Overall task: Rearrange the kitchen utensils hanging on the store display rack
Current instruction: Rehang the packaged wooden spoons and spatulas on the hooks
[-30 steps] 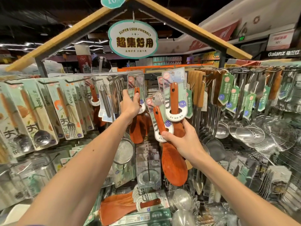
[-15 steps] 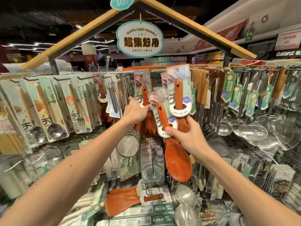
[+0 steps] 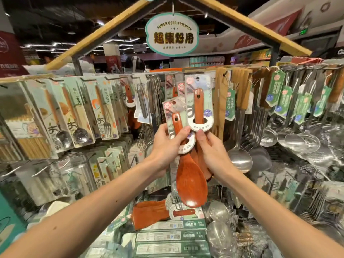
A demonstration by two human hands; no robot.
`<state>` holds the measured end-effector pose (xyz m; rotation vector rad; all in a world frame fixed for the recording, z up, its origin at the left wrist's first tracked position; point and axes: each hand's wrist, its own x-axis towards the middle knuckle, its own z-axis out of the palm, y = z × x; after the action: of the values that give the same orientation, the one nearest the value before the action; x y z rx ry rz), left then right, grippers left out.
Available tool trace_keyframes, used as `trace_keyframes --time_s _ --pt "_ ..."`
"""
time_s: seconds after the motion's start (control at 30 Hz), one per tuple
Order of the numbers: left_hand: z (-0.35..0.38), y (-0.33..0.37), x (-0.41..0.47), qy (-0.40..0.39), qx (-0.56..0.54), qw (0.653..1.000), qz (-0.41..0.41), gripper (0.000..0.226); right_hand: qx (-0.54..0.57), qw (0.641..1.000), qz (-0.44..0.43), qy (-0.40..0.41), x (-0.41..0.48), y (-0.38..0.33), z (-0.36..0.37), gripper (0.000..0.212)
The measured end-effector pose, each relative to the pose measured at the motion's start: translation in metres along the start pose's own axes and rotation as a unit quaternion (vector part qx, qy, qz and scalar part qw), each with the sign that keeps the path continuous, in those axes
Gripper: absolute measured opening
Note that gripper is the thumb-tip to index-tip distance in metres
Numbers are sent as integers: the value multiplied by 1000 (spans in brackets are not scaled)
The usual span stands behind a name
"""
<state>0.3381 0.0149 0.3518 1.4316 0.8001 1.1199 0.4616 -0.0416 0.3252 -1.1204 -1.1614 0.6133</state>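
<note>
Two red-brown wooden rice spoons on pale green cards sit in front of the rack's middle. The nearer spoon [image 3: 191, 181] hangs tilted, its handle and card pinched by my left hand [image 3: 167, 146]. The second spoon [image 3: 198, 107] stands upright just right of it, its card hole near a hook; my right hand [image 3: 212, 151] grips its lower part. More carded wooden spoons [image 3: 128, 94] hang further left on the rack.
Carded spoons and forks [image 3: 104, 112] fill the left hooks. Steel ladles and skimmers [image 3: 297, 138] crowd the right. Wooden spatulas [image 3: 240, 86] hang right of centre. Boxed goods and a wooden turner [image 3: 149, 215] lie on the shelf below. A sign [image 3: 172, 34] hangs overhead.
My left hand left the hanging spoons on the rack and came right to grasp the tilted spoon's card. My right hand shifted its grip toward the upright spoon.
</note>
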Motion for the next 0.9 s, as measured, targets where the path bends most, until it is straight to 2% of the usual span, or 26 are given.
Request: trace_keyframes --time_s 0.13,0.23,0.4,0.67,0.8,0.9 --pt "-12 -6 -1 -17 6 1000 5 25 8 999 46 18 0 -1 -9 38" --pt "-19 -15 -1 -7 -8 1000 -11 23 38 997 57 25 -1 -2 -19 30" --pt "-23 -13 3 19 8 999 -48 22 32 995 80 51 -1 -5 -40 27" --pt "-10 25 49 84 31 992 86 17 19 996 71 56 8 -5 -46 29" --pt "4 36 73 86 9 990 112 12 24 997 64 38 11 -8 -42 24" --pt "12 38 90 107 39 985 128 14 10 997 61 34 13 -8 -41 23"
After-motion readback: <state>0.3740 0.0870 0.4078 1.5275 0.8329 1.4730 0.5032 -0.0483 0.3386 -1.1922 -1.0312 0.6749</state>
